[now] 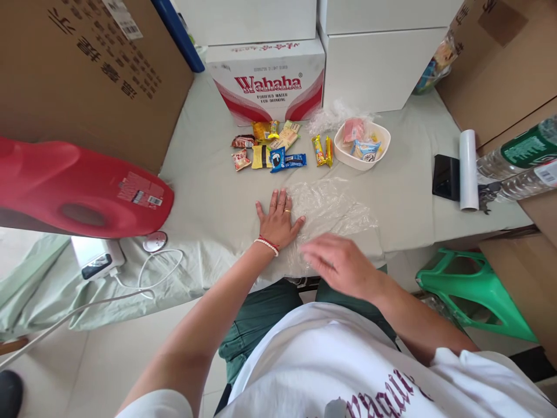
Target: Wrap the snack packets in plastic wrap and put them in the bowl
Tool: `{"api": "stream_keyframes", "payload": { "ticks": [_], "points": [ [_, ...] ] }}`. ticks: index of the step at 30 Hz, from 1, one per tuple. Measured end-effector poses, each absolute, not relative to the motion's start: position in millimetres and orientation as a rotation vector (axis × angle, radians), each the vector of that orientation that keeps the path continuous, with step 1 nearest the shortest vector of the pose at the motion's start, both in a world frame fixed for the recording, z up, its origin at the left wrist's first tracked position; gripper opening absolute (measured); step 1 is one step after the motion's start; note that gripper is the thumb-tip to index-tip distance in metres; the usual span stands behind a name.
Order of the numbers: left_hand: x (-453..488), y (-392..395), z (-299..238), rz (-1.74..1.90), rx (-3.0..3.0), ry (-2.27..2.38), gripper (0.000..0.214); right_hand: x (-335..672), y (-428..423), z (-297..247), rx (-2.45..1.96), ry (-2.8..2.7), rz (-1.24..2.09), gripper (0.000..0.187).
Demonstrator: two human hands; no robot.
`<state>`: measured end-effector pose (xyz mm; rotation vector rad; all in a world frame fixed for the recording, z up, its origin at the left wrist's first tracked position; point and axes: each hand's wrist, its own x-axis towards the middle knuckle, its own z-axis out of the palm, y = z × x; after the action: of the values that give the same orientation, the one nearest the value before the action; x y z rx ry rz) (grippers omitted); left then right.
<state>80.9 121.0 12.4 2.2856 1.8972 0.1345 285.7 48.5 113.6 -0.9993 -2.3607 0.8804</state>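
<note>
My left hand [278, 219] lies flat and open on the table, pressing the left edge of a clear plastic bag [335, 209]. Over the bag's near edge is my right hand [342, 264], blurred by motion, fingers stretched out and pointing left. Beyond the bag lie several small snack packets [270, 148] in a loose group. A white bowl [361, 161] to their right holds a few more packets. Two yellow packets [322, 150] lie beside the bowl.
A Wahaha water carton [267, 81] and white boxes stand at the back. A red jug [73, 186] lies at left, near a charger and cable [104, 264]. At right are a black phone [446, 177], a white roll [469, 168], water bottles and a green stool [474, 290].
</note>
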Motion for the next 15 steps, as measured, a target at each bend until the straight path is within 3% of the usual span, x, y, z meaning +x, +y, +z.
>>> {"api": "stream_keyframes", "payload": {
  "ticks": [5, 10, 15],
  "points": [
    [71.4, 125.4, 16.3, 0.199, 2.162, 1.939, 0.067, 301.6, 82.2, 90.3, -1.523, -2.465, 0.453, 0.046],
    [41.0, 132.5, 13.5, 0.212, 2.096, 2.04, 0.061, 348.1, 52.8, 30.3, -1.582, -2.542, 0.546, 0.054],
    [29.8, 140.7, 11.3, 0.182, 2.106, 2.0, 0.062, 368.9, 49.6, 48.6, -1.539, -2.274, 0.568, 0.046]
  ]
}}
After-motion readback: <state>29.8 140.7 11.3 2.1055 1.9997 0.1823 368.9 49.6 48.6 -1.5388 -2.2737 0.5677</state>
